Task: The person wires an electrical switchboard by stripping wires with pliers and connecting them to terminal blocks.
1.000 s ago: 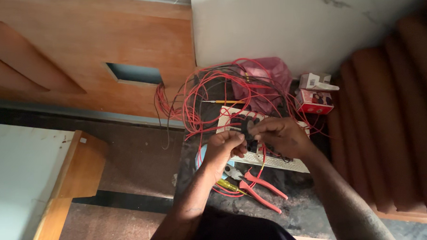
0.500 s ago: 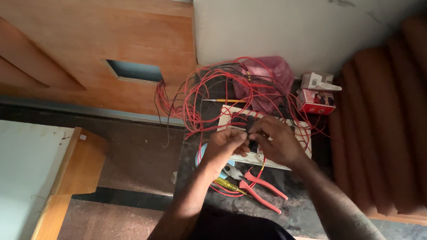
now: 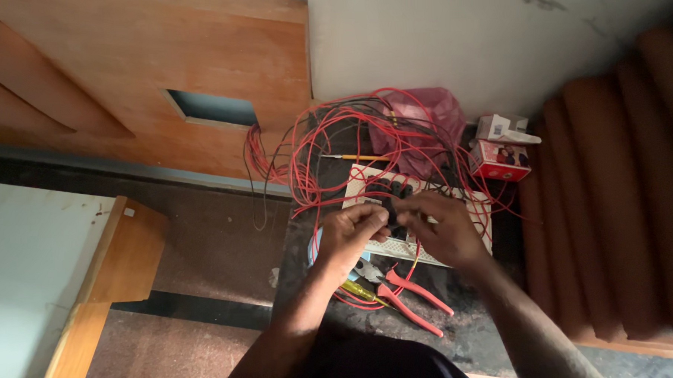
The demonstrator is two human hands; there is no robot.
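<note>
Both hands have closed in over the switch plate (image 3: 468, 207): left hand (image 3: 351, 237) and right hand (image 3: 444, 226) now pinch a small black part (image 3: 392, 209) together. Pliers (image 3: 407, 298) lie untouched near the slab's front edge, so the wiring is being done by finger.

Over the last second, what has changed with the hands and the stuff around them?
Very little. Both hands stay together over the white switch plate, the left hand and right hand pinching a small dark part among the red wires. The fingers shifted slightly; nothing was picked up or let go. The red-handled pliers, the pink bag and the small red box lie where they were.
</note>
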